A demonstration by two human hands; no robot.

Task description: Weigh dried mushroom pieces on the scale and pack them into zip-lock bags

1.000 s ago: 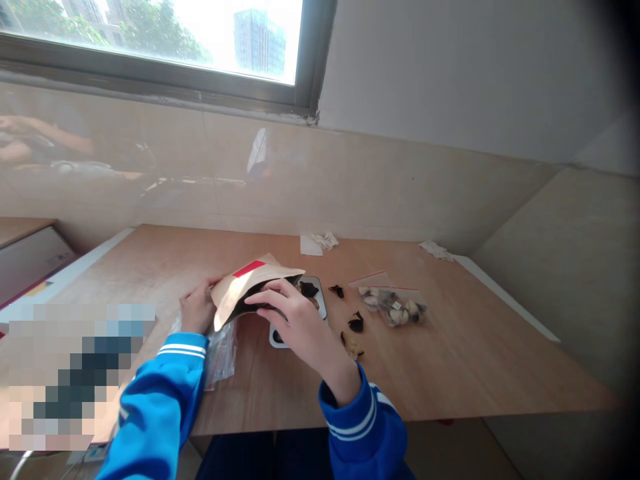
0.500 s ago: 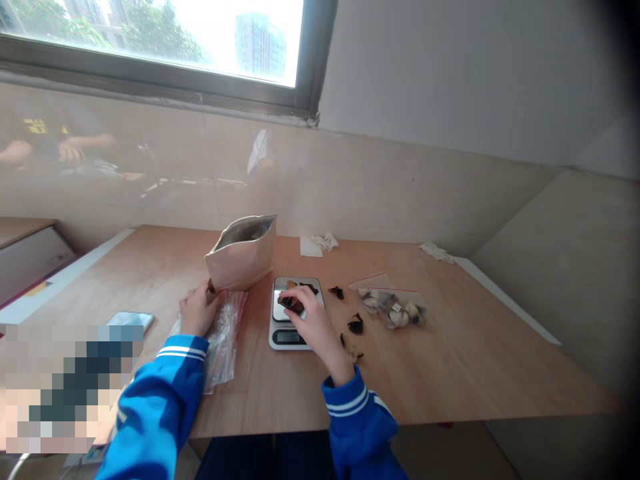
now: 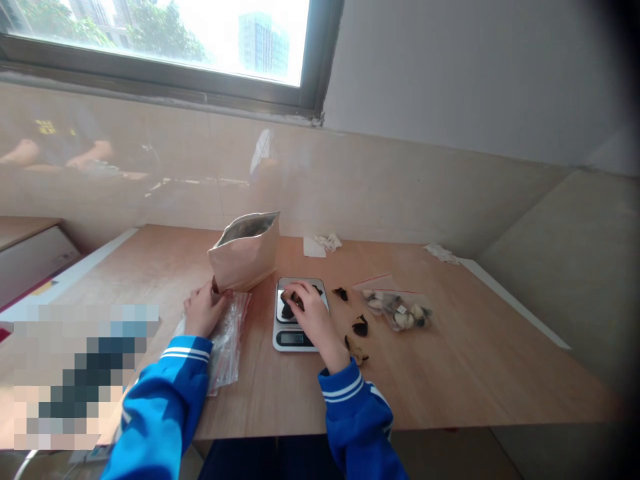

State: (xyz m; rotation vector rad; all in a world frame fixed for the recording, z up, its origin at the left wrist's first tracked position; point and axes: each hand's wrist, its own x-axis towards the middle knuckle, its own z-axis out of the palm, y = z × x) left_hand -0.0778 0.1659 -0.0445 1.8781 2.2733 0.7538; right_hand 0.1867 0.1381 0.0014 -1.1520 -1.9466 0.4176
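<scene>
My right hand (image 3: 314,320) is over a small kitchen scale (image 3: 295,339), its bent fingers and thumb closed on a dark, curled piece of dried fungus (image 3: 288,311) at the plate. More dark bits lie on the plate, partly hidden by my fingers. At the lower left corner of an upright open pouch (image 3: 245,263), pale outside and silvery inside, my left hand (image 3: 203,310) pinches the pouch's base. Beneath and beside that hand are clear zip bags (image 3: 231,347). Right of the scale lie dark curled pieces (image 3: 360,326) and a yellowish one (image 3: 356,351).
Red-edged zip bags (image 3: 407,312) holding pale and dark lumps rest to the right. White paper (image 3: 314,247) and crumpled tissue (image 3: 441,253) lie near the wall. The wooden table's front edge (image 3: 450,428) runs before me. A blurred-out patch covers the left side.
My right hand has lowered the dark piece slightly toward the plate, its fingers turning over it. My left hand stays at the pouch. The whole view has shifted slightly.
</scene>
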